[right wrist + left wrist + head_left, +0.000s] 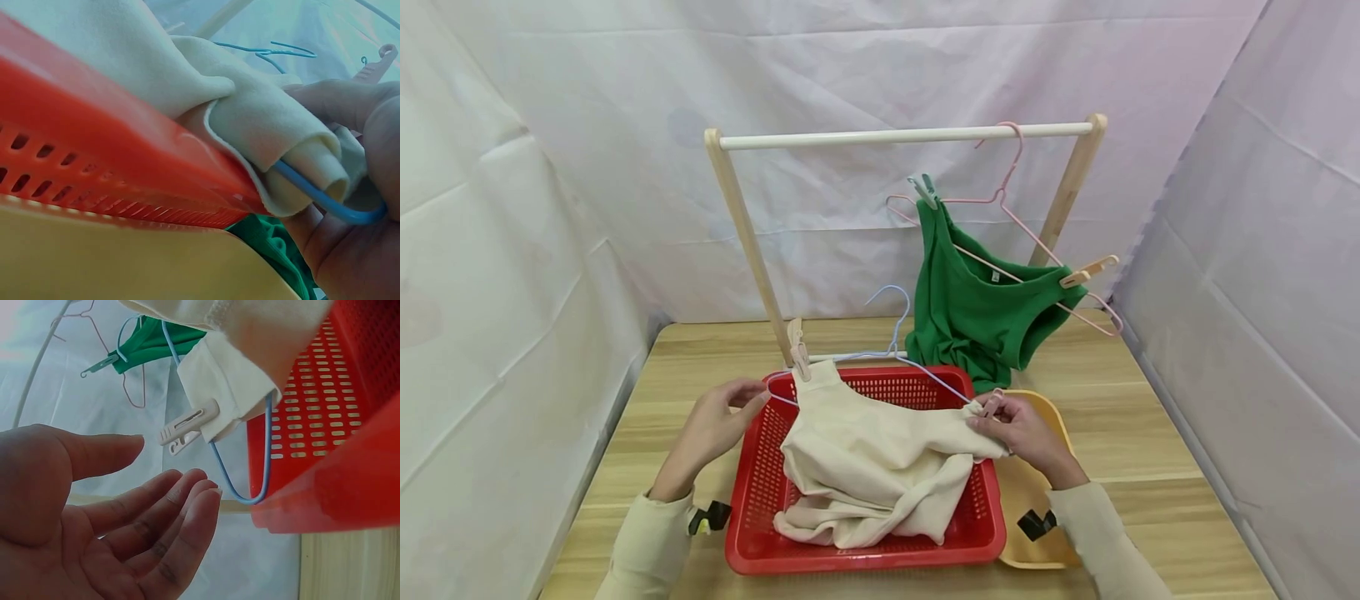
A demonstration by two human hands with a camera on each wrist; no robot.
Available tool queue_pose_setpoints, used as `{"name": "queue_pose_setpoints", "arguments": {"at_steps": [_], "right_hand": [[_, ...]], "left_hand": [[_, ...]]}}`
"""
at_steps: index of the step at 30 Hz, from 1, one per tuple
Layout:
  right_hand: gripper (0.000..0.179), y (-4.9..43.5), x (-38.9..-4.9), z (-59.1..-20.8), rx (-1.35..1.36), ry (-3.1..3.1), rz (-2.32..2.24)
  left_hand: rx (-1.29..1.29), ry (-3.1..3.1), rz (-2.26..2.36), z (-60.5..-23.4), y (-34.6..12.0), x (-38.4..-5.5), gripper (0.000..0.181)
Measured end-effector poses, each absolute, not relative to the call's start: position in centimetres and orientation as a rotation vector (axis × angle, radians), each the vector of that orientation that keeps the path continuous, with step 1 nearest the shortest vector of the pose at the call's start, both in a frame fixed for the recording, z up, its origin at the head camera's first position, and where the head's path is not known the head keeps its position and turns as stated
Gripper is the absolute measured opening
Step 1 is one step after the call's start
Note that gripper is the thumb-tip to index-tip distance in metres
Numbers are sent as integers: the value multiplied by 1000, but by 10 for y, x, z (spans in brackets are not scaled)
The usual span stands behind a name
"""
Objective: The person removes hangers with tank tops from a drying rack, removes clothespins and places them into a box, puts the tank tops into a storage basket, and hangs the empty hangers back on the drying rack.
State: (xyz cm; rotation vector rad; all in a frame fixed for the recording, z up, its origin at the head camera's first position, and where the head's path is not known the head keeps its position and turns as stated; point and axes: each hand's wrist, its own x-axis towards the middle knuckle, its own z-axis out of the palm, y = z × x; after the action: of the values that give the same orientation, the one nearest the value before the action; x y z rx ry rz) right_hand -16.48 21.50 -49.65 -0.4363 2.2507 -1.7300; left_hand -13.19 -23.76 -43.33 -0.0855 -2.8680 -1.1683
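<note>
Garment [880,450] lies bunched over the basket [865,563], hiding most of its floor. Right hand [1026,429], partly cloth-hidden, pinches one shoulder; left hand [722,425], thumb and fingers apart, nears the half-covered hanger [268,444]. Beyond, the basket blocks the green top's [958,308] lowest folds.

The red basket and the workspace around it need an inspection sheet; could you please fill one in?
Surface: wood-grain table.
Job's things: cream garment on a blue hanger, over the red basket; left clothespin and right clothespin at its shoulders.
Clutter: yellow tray beside the basket; green garment clipped to a pink hanger on the rack.
Grippers: left hand open near the hanger's end; right hand grips the cream garment's shoulder.
Cables: nothing seen.
Surroundings: white cloth behind and at both sides.
</note>
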Motion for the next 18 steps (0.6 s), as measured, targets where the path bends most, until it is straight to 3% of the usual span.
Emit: {"name": "queue_pose_setpoints", "arguments": {"at_steps": [14,18], "right_hand": [[11,218,-167,-500,-545,2257,-1747],[19,219,-168,-500,-550,2235,-1739]], "left_hand": [[-161,-2838,-1220,-421,-222,-152,41],[-163,-2825,-1287,-419,-218,-160,49]]}}
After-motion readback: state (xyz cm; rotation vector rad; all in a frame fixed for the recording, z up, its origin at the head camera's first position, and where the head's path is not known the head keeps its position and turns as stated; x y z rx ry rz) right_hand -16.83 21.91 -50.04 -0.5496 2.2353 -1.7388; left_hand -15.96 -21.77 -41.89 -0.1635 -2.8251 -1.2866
